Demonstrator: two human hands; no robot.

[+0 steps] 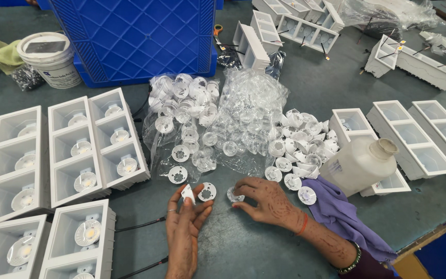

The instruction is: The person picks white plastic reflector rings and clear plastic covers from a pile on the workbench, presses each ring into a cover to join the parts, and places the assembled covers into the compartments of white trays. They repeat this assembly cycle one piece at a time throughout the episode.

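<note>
Progress looks partial: white square three-cell lamp housings (96, 144) at left already carry reflectors, those at right (414, 137) sit empty. Left hand (184, 227) pinches a small white holder ring (188, 193); right hand (261, 199) grips a clear plastic lens (235, 195) on the table. Loose lens bags (218, 124), white bottle (360, 163) and purple cloth (341, 214) crowd the space.

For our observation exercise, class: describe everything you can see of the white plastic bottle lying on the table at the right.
The white plastic bottle is squarish and translucent-looking, with a short wide neck that is open, showing no cap. It lies tilted on its side, neck pointing to the upper right. A faint printed label shows on its near face. It rests against a white housing frame behind it and touches the purple cloth below it. White reflector pieces are heaped just to its left. Neither hand touches it.
</note>
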